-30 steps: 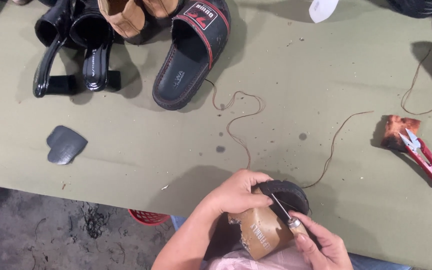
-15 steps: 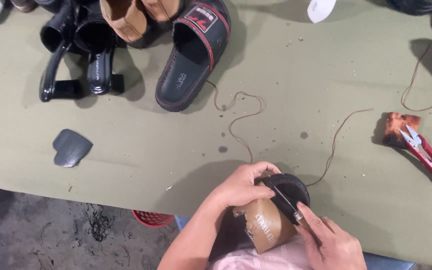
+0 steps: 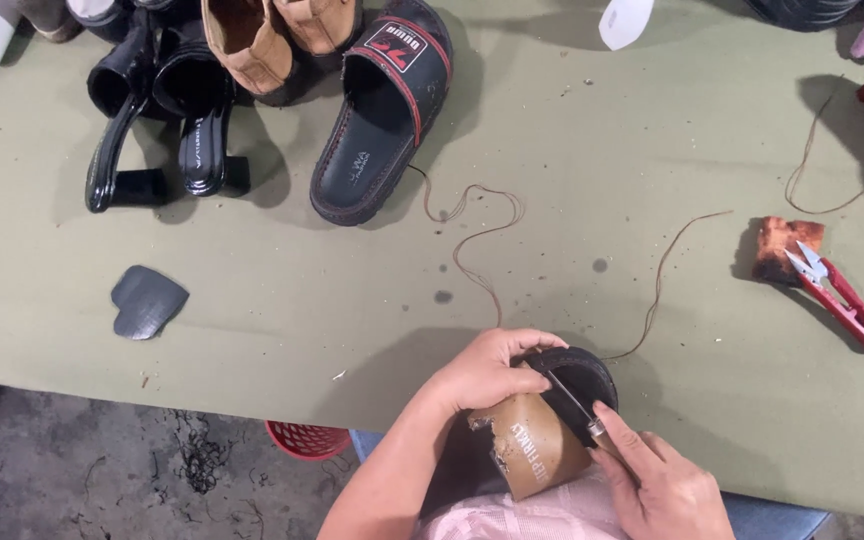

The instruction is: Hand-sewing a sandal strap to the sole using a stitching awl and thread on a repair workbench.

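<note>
At the near edge of the tabletop, in front of the person's lap, a black sandal with a tan leather strap lies tilted, its long axis running from lower left to upper right, the rounded black sole end pointing away toward the upper right. The strap is worn, with pale scuffed patches and a line of light print across it. The left hand grips the strap and sole edge from above, its fingers curled and clamped on the sandal. The right hand holds a thin metal awl, fingers pinched tight on its handle, the shaft slanting up-left into the sandal's sole rim.

A thin brown thread runs from the sandal across the olive-green, cloth-like surface in loose curls. To the right lie red-handled thread snips, their blades resting on a small rust-brown block. To the left, near the table edge, sits a flat dark grey heart-shaped rubber piece. At the far side a black slide sandal with a red and white rectangular label on its band lies pointing away, beside tan suede shoes and glossy black block-heeled sandals. A red plastic basket shows below the table edge on the floor.
</note>
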